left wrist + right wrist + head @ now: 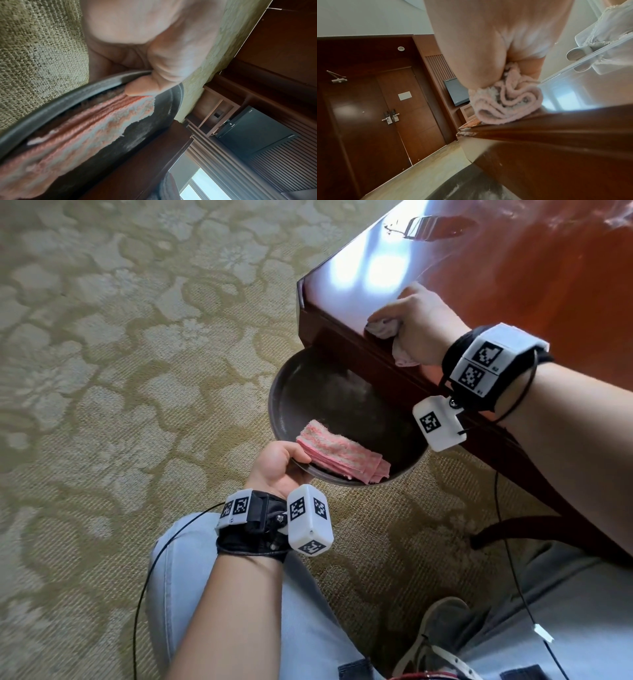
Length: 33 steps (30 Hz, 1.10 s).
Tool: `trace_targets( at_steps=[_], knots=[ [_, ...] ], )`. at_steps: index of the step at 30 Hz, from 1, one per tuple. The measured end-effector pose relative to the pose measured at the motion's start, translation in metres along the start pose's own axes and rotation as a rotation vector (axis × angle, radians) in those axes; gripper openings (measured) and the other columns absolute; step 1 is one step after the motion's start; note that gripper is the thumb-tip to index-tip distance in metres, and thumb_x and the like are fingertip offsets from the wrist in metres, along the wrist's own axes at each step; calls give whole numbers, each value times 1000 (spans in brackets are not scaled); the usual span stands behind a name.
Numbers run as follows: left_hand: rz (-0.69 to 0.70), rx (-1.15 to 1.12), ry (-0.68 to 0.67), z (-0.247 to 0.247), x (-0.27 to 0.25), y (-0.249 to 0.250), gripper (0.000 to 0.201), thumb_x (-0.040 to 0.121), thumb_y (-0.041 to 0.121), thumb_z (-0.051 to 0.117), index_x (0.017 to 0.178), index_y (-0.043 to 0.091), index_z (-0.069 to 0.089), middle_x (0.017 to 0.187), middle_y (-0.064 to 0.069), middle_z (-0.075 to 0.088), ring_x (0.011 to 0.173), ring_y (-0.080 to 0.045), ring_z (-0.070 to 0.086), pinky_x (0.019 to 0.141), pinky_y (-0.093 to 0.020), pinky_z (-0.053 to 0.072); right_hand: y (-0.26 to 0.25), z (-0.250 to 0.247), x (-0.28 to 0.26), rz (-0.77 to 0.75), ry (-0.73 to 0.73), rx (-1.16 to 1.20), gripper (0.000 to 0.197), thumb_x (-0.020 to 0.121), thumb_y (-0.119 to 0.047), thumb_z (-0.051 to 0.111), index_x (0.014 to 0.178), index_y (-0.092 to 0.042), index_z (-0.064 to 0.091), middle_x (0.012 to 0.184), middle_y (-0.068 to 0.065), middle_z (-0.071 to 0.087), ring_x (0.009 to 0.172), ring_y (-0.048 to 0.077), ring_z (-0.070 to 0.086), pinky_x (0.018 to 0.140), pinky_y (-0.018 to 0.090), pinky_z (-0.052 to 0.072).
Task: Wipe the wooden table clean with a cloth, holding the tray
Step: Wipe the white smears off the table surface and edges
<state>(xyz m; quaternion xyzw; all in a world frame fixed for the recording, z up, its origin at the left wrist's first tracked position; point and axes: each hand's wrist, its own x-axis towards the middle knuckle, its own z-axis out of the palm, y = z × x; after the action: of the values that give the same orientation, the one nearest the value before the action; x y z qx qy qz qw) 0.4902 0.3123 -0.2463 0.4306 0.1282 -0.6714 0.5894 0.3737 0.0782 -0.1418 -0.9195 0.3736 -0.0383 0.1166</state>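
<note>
A glossy reddish wooden table [534, 268] fills the upper right of the head view. My right hand [416, 320] grips a bunched pale pink cloth [382, 328] and presses it on the table top at the near edge, close to the corner; the right wrist view shows the crumpled cloth [506, 102] under my fingers on the edge. My left hand [279, 465] holds a round dark tray [284, 392] by its rim, thumb [137, 88] over the rim, just below the table edge. A folded pink striped towel [339, 451] lies in the tray [51, 106]. Pale dust streaks the tray floor.
Patterned olive carpet [120, 371] covers the floor. My legs in light jeans [219, 594] and a shoe [435, 631] are at the bottom. A curved table leg [513, 529] stands near my right knee. A dark wooden door [373, 108] shows in the right wrist view.
</note>
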Motion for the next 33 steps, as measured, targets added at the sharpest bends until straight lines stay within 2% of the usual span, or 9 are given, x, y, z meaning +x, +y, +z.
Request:
trace_targets(
  at_steps=[4,8,12,15,18,20,23,26,33],
  knots=[
    [15,7,-5,-1,2,-1,41,65,-11,39,102,-1,54,106,-21,60,86,-31,63,70,-30,59,-4,3,6,-108,2,37,61,59,16,51,107,-13,75,101,23,60,90,36,58,73,43,52],
    [21,18,-26,0,2,0,29,79,-11,32,95,-2,55,97,-19,61,84,-31,63,71,-30,60,-13,13,20,-302,-27,122,52,55,15,43,93,1,76,78,18,69,76,29,67,63,22,50],
    [26,18,-25,0,3,1,30,81,-12,30,91,-4,57,92,-18,63,82,-30,63,71,-30,60,-34,8,13,-185,-72,-55,47,59,15,59,94,-13,76,96,10,56,77,32,61,66,38,55],
    [27,22,-19,-1,3,1,30,81,-12,30,91,-3,57,93,-18,62,83,-30,63,74,-31,59,-48,3,1,-182,-112,-172,23,81,6,62,94,-11,71,106,12,48,68,28,52,58,34,47],
    [24,19,-5,-1,6,2,30,80,-12,31,93,-1,56,94,-18,61,83,-29,63,71,-30,60,-51,9,4,-258,-93,-254,12,92,-10,58,96,-10,69,109,13,44,75,28,49,62,32,38],
    [18,9,-8,-1,8,3,30,79,-12,30,91,-1,56,91,-16,62,82,-29,64,69,-30,61,-49,15,8,-306,-74,-294,16,95,-17,54,100,-9,67,110,14,45,83,31,51,63,35,38],
    [21,9,-13,1,11,4,31,79,-13,28,88,-1,55,90,-15,62,83,-29,63,75,-33,60,-47,21,10,-349,-21,-273,17,97,-23,51,103,-10,58,108,16,48,79,33,50,60,38,39],
    [12,10,-20,4,12,5,32,80,-13,26,88,-2,55,89,-16,62,83,-30,63,74,-33,60,-47,23,13,-345,-42,-279,11,93,-21,57,91,-11,61,105,13,49,84,35,57,64,40,50],
    [8,10,-1,6,19,6,35,78,-13,27,96,-2,56,96,-17,61,88,-30,62,77,-32,60,-50,23,9,-326,-116,-402,22,93,-27,60,91,-5,65,108,9,45,91,34,47,62,37,37]
  ],
)
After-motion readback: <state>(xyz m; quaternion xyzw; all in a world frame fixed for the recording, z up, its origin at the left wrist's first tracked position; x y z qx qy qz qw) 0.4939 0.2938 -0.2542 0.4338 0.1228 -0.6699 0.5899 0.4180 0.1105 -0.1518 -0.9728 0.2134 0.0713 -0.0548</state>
